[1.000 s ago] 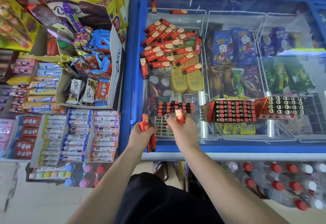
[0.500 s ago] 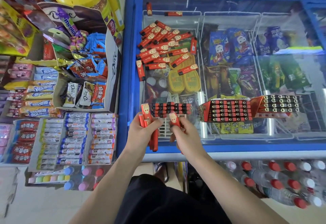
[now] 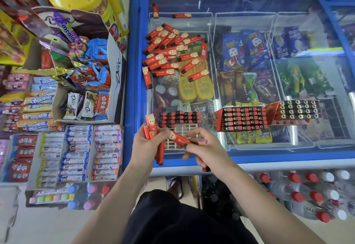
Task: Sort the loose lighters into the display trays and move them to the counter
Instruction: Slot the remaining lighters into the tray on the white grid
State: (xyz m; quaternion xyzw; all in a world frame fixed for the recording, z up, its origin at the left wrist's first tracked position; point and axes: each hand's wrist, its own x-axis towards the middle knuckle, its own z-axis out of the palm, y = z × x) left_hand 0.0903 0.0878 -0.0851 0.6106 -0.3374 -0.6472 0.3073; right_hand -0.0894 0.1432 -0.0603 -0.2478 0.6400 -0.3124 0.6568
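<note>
Several loose red lighters (image 3: pixel 169 51) lie in a heap on the glass lid of the blue freezer (image 3: pixel 134 71). My left hand (image 3: pixel 146 147) grips a bundle of red lighters (image 3: pixel 152 126) over the freezer's front edge. My right hand (image 3: pixel 203 147) pinches one lighter (image 3: pixel 179 138) out of that bundle and holds others lower in the palm. Just beyond my hands is a white grid tray (image 3: pixel 178 128), partly filled along its far rows. A full red tray (image 3: pixel 242 118) and another tray (image 3: pixel 297 110) stand to the right on the lid.
Snack boxes, candy and chocolate displays (image 3: pixel 84 90) crowd the left side. Water bottles (image 3: pixel 307 192) stand on the floor under the freezer's right part. Ice-cream packets show through the glass. Two single lighters (image 3: pixel 180 15) lie at the lid's far edge.
My right hand has drawn back from the white tray toward the left hand and now takes a lighter from the bundle. Both hands sit lower and closer together.
</note>
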